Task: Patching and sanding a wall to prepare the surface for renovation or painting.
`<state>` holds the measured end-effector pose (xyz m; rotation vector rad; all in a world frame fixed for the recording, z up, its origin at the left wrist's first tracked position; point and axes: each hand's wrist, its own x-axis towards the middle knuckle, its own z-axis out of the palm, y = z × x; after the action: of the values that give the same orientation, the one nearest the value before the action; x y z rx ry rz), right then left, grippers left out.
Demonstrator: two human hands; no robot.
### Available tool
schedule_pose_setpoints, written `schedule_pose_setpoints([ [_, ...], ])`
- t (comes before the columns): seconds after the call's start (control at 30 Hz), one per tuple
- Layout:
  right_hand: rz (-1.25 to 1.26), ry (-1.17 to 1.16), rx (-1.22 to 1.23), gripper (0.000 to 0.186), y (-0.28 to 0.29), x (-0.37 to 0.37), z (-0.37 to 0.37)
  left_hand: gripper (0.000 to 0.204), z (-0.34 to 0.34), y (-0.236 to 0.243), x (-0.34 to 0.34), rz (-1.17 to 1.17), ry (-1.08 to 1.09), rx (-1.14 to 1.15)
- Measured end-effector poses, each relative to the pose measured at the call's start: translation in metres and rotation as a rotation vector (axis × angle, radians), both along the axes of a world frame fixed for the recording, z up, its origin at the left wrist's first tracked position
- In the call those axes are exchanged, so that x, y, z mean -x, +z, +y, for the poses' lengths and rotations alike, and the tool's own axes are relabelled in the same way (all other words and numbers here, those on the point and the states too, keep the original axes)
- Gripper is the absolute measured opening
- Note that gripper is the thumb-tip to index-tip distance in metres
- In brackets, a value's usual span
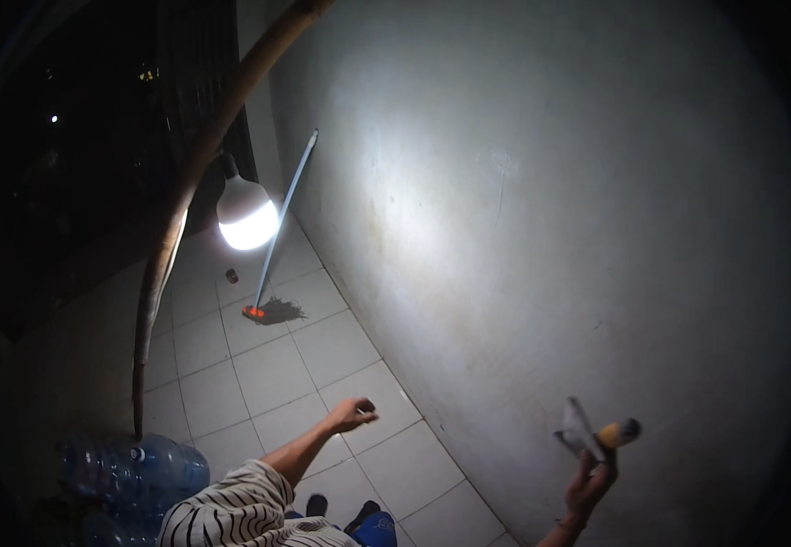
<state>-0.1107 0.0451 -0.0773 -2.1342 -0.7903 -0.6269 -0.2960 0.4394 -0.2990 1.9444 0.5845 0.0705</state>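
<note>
My right hand (pixel 590 488) is raised at the lower right, close to the pale wall (pixel 505 228). Its fingers are wrapped round a putty knife (pixel 616 434) with a yellow handle, a black end and a wide grey blade, slightly blurred. Part of the tool is hidden by the fingers. My left hand (pixel 352 416) hangs over the tiled floor (pixel 277 374), with its fingers loosely curled in and nothing seen in them. It touches neither the wall nor any object.
A lit bulb (pixel 248 214) hangs beside a curved wooden pole (pixel 181 201) on the left. A broom (pixel 284 214) with an orange head leans on the wall. Large blue water bottles (pixel 172 465) lie lower left. A small dark object (pixel 231 276) is on the floor.
</note>
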Motion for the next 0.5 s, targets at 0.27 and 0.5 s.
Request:
schedule_pose_setpoints([
  [0.27, -0.294, -0.002, -0.325, 0.037, -0.037, -0.131, 0.010, 0.021, 0.173, -0.139, -0.046, 0.110, 0.576, -0.097],
  [0.5, -0.555, -0.292, -0.451, 0.038, -0.106, -0.187, 0.049, 0.021, 0.397, -0.085, -0.171, -0.004, 0.632, -0.596],
])
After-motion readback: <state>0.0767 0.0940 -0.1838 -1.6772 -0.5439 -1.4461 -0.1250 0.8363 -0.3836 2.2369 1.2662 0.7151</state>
